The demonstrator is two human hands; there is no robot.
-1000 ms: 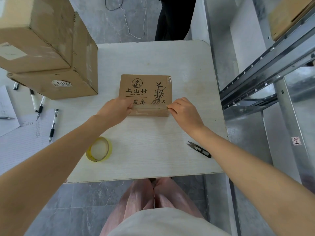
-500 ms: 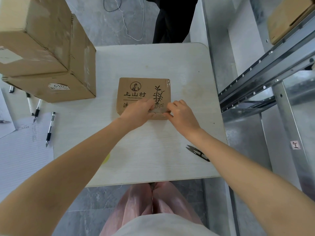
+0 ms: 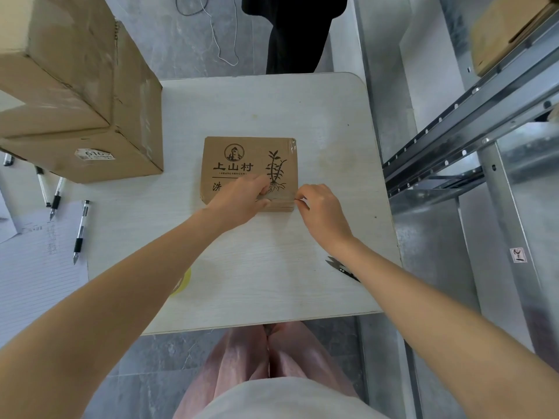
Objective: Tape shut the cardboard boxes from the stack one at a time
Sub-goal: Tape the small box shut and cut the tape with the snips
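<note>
A small flat cardboard box with a printed logo and plant drawing lies in the middle of the white table. A strip of clear tape runs along its near edge. My left hand pinches that near edge, fingers on top and thumb on the front face, just left of the right corner. My right hand pinches the tape end at the box's near right corner. A yellow tape roll shows only as a sliver under my left forearm.
Two big stacked cardboard boxes fill the table's far left. Pens and lined paper lie at the left. Black snips sit by my right forearm. A metal shelf frame stands right; a person in black stands beyond the table.
My left hand has slid right along the box's near edge, from the left corner almost to the right one. My right hand stays at the right corner.
</note>
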